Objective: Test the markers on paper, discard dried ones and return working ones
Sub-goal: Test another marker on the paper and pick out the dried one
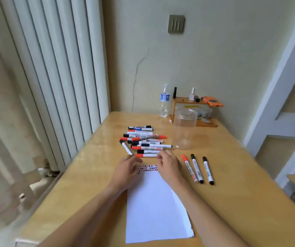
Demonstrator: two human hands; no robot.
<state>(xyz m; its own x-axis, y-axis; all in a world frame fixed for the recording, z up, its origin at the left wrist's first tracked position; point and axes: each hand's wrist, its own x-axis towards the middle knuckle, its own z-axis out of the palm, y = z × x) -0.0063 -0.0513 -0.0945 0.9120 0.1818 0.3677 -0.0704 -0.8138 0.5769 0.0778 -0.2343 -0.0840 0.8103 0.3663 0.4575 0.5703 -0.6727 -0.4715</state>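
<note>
Nearest marker (147, 155): red-capped, lying crosswise at the paper's far edge, cap to the left.
Pile (143, 138): mostly crosswise, caps mixed — on the table (232, 193) beyond.
Set-aside markers (198, 169): three, lengthwise, caps away, right of the paper (153, 207).
Left hand (125, 169): over the scribbles, fingers relaxed, holding nothing.
Right hand (168, 164): fingertips at the nearest marker's right end — grip unclear.
Jar (184, 129): clear, upright, beyond.

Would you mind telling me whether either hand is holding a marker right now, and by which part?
Neither holds anything: the left hand and right hand hover with relaxed fingers just short of the nearest red-capped marker in the pile.
</note>
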